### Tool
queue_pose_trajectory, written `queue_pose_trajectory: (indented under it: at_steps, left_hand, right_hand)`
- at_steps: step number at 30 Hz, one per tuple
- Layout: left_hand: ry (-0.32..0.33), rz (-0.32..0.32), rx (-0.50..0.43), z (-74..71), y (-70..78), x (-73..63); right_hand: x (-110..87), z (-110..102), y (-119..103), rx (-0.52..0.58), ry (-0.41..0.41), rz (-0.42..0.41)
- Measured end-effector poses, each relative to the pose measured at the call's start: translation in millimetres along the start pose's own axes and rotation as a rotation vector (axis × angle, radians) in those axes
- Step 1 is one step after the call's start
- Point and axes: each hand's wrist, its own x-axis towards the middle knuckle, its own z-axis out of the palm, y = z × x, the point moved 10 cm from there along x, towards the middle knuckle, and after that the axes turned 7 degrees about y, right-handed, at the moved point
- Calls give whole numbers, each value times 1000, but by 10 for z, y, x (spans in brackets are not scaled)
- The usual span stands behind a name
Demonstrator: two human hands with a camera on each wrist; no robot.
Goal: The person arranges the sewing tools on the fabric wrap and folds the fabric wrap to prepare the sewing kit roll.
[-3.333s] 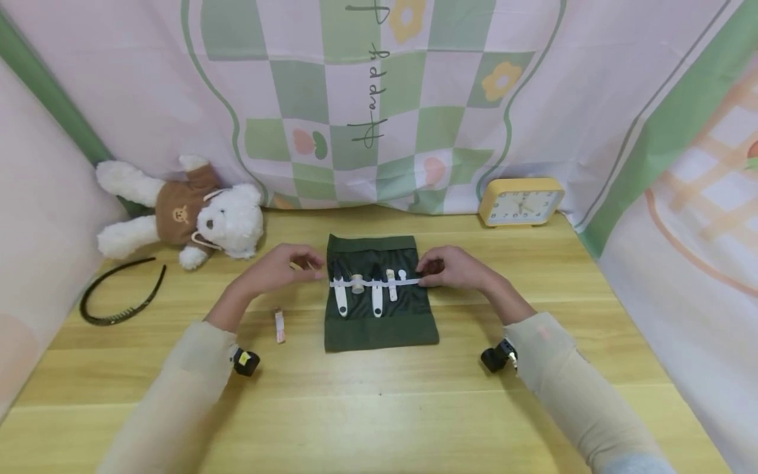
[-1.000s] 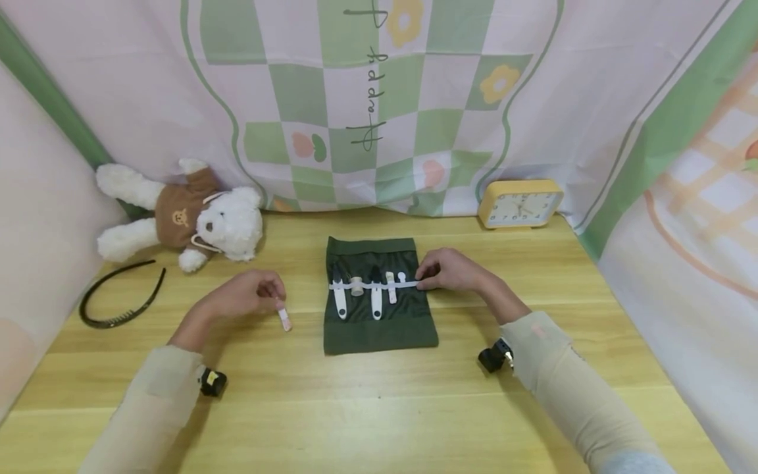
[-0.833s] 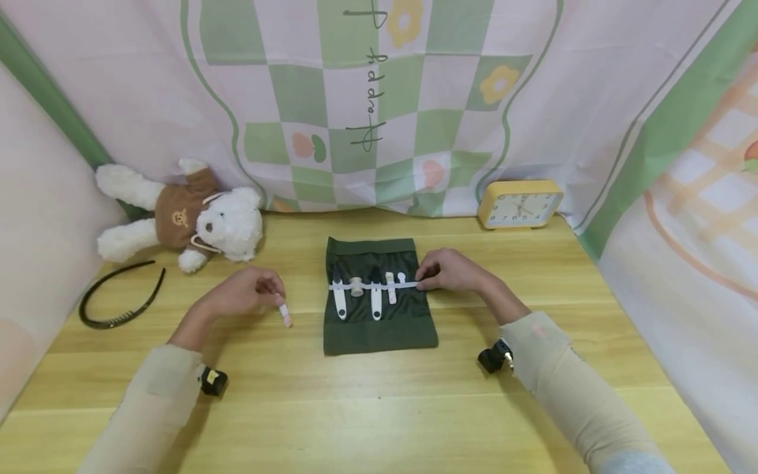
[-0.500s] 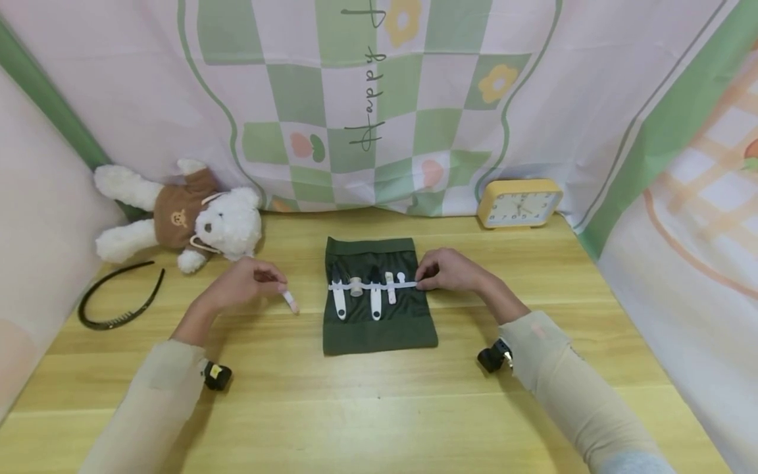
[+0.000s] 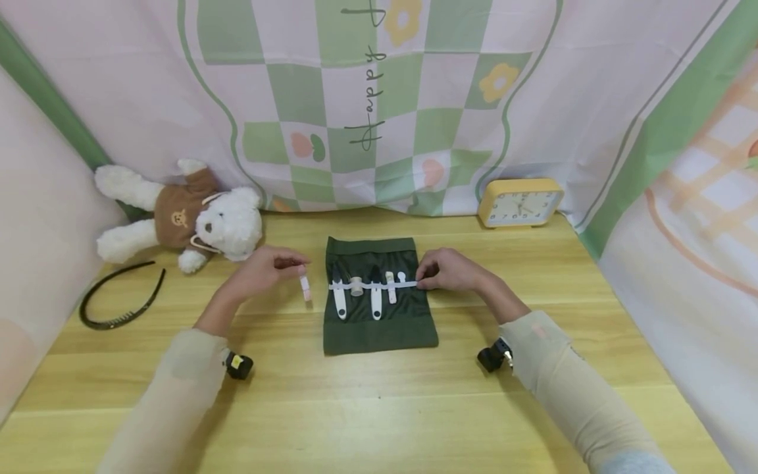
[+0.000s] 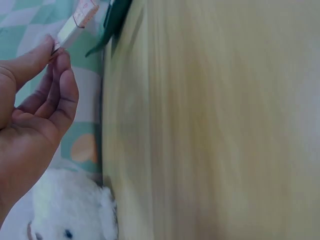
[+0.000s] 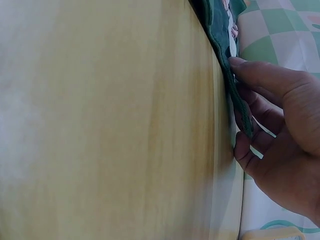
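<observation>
A dark green tool roll point(image 5: 380, 334) lies unrolled on the table, a white elastic band point(image 5: 407, 284) across its middle. Under the band sit two white-handled tools with dark tips point(image 5: 376, 301), a small beige cylinder point(image 5: 356, 287), a slim white piece point(image 5: 391, 289) and a round-ended white piece point(image 5: 402, 277). To the left of the roll, my left hand point(image 5: 264, 271) pinches a small pink-and-white bar point(image 5: 304, 288) between thumb and fingertips, its free end pointing down toward me. My right hand point(image 5: 454, 270) pinches the roll's right edge at the band, thumb on top and fingers beneath.
A white plush dog point(image 5: 204, 220) in a brown top lies at the back left, with a black headband point(image 5: 118, 322) in front of it. A yellow clock point(image 5: 521, 203) stands at the back right. A patterned cloth point(image 5: 367, 118) hangs behind the wooden table point(image 5: 379, 421).
My left hand went from the roll's left edge to the pink-and-white bar on the table, picked it up and carried it right, toward the roll. The right hand stays at the roll's edge.
</observation>
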Motion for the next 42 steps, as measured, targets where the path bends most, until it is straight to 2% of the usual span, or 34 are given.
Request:
queue_pose_trajectory:
  at_steps: [7, 15, 22, 28, 34, 42]
  left_hand:
    - [27, 15, -14, 126, 151, 157]
    - [-9, 22, -72, 352, 313, 336]
    - [-6, 23, -55, 477, 370, 465]
    - [28, 14, -10, 502, 421, 554]
    - [66, 6, -6, 538, 475, 639]
    - [62, 19, -16, 693, 526, 758]
  right_hand:
    - [-5, -2, -1, 1, 0, 1]
    - [2, 5, 23, 5, 3, 2]
    - [17, -5, 64, 8, 10, 10]
    - [16, -8, 52, 1, 3, 8]
    - [20, -3, 23, -2, -3, 3]
    - [2, 15, 52, 19, -5, 26]
